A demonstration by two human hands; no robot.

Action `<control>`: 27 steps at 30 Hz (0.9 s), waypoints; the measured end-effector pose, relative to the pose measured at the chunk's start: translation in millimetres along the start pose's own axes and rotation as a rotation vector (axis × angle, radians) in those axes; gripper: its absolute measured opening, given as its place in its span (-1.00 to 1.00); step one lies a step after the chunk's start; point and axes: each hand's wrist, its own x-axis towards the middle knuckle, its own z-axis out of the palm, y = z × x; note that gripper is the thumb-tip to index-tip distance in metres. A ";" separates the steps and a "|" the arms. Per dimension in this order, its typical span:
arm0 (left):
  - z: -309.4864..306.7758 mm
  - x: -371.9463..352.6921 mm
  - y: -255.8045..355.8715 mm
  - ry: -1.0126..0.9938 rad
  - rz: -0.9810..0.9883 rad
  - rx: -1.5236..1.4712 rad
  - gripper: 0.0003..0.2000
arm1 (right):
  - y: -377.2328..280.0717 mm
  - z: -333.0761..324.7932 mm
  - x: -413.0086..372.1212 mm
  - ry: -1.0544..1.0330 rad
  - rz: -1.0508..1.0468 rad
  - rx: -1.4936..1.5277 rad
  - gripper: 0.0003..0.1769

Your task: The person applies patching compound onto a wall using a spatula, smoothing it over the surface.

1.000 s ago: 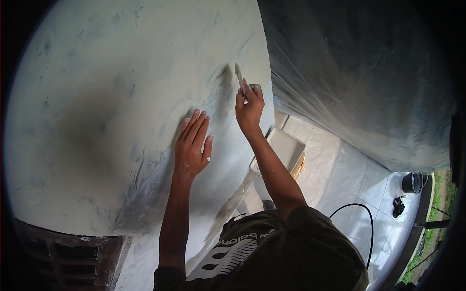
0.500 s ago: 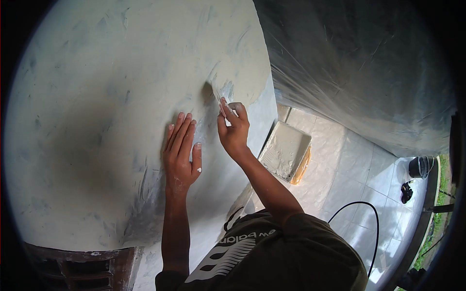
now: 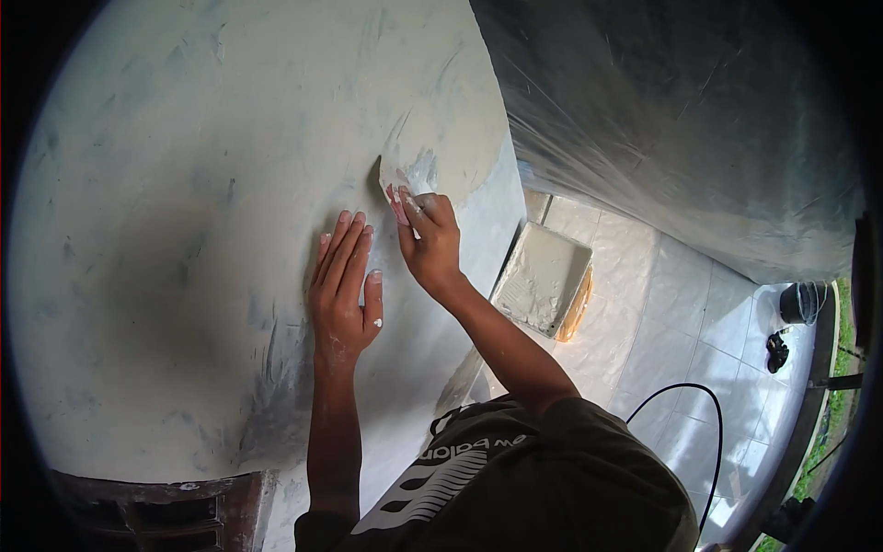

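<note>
My left hand [image 3: 342,290] lies flat on the pale, smeared wall [image 3: 202,120], fingers stretched out and thumb apart, with white specks on the fingertips. To the right and a little higher, my right hand [image 3: 429,230] grips a thin scraper [image 3: 390,181] whose blade meets the wall. Part of the scraper is hidden by my fingers. Beside the blade is a bluish-white patch of thinner coating.
A tray of pale paste [image 3: 541,276] rests on the tiled floor [image 3: 676,322] at the right. Plastic sheeting [image 3: 681,120] hangs at the upper right. A black bucket [image 3: 798,303] and a black hose [image 3: 717,432] are farther right. A dark wooden frame [image 3: 235,511] is at the lower left.
My right hand and the scraper have moved a little to the left along the wall. My left hand has stayed in place.
</note>
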 end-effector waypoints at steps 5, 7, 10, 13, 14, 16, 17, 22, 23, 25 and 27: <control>-1.7 -1.1 -0.2 0.011 -0.002 0.027 -0.60 | 30.6 -4.4 38.8 0.142 0.073 0.001 -0.59; 0.2 -3.5 0.6 0.015 -0.001 0.028 -0.60 | 47.8 4.0 60.2 0.161 0.075 -0.106 -0.60; -0.9 -5.3 4.4 0.009 -0.008 0.018 -0.60 | 56.7 21.1 51.3 0.033 0.088 -0.191 -0.61; -0.2 -5.0 5.2 0.001 -0.020 0.005 -0.59 | 30.1 21.7 9.9 -0.037 0.128 -0.142 -0.58; 0.7 -5.6 4.9 0.000 -0.021 -0.001 -0.59 | 20.4 17.8 -6.1 -0.066 0.145 -0.109 -0.57; 1.5 -4.6 4.0 -0.003 -0.016 -0.003 -0.59 | 2.3 4.4 -29.8 -0.028 0.096 0.030 -0.56; 1.6 -4.8 3.8 -0.003 -0.012 -0.006 -0.59 | -2.2 -6.9 -28.3 -0.027 0.073 0.067 -0.59; 2.5 -3.9 3.4 -0.013 -0.004 0.015 -0.59 | 45.8 -2.3 38.8 0.147 0.139 -0.014 -0.65; 3.2 -3.9 3.4 -0.016 -0.001 0.017 -0.59 | 55.0 1.7 49.4 0.138 0.134 -0.076 -0.68; 2.6 -3.9 3.8 -0.024 0.004 0.008 -0.60 | 59.6 12.9 49.2 0.102 0.110 -0.108 -0.67; 2.4 -4.1 4.7 -0.033 0.008 -0.004 -0.60 | 46.4 21.6 37.9 0.026 0.105 -0.142 -0.61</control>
